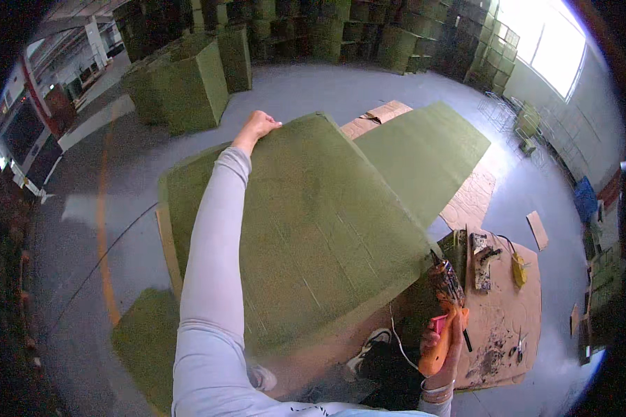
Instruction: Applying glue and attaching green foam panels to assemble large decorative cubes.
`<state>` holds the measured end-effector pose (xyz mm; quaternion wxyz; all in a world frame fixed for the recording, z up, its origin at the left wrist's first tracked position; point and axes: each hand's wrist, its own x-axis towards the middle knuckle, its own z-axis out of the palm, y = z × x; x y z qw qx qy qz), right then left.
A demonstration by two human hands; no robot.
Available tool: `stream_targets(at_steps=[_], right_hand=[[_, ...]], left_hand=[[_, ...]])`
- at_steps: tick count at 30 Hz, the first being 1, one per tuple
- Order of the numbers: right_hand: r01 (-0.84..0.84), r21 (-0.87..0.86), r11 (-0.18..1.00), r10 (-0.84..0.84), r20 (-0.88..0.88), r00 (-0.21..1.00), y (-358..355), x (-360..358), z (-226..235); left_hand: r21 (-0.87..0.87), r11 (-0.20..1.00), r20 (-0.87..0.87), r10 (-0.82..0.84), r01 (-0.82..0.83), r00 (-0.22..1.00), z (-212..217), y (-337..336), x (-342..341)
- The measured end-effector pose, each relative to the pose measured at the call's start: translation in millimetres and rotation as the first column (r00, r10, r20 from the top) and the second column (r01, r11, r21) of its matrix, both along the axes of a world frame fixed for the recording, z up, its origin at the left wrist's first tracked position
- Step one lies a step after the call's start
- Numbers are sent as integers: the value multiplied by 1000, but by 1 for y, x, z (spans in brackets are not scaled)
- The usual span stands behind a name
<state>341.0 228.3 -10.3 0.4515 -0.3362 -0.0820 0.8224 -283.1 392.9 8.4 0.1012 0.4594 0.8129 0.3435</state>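
Observation:
A large green panel (pixel 313 208) with raised edges and faint line marks on its face lies tilted in front of me. At its far edge my left hand (pixel 259 125) is closed, with the fingertips at the rim; the arm reaches across the panel. My right hand (pixel 435 340) is wrapped round the handle of an orange glue gun (pixel 448 306) with a red trigger and a dirty, blackened barrel. The gun's narrow tip points up at the panel's right corner. Whether the tip touches the edge I cannot tell.
Another green sheet (pixel 424 156) lies beyond, over cardboard (pixel 469 198). To the right, a cardboard-covered surface (pixel 504 313) with black stains holds scissors (pixel 517 346), a yellow tool (pixel 519 270) and a dark metal piece (pixel 481 260). Green boxes (pixel 177 87) stand behind. A cable (pixel 94 267) crosses the floor.

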Motion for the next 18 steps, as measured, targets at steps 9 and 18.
stream_targets(at_steps=[9, 18], right_hand=[[-36, 143, 989, 44, -52, 998, -4, -1, 10], [-107, 181, 978, 126, -99, 987, -2, -1, 5]], left_hand=[[-93, 994, -341, 22, -57, 940, 20, -90, -25], [-8, 984, 190, 175, -176, 966, 9, -245, -53]])
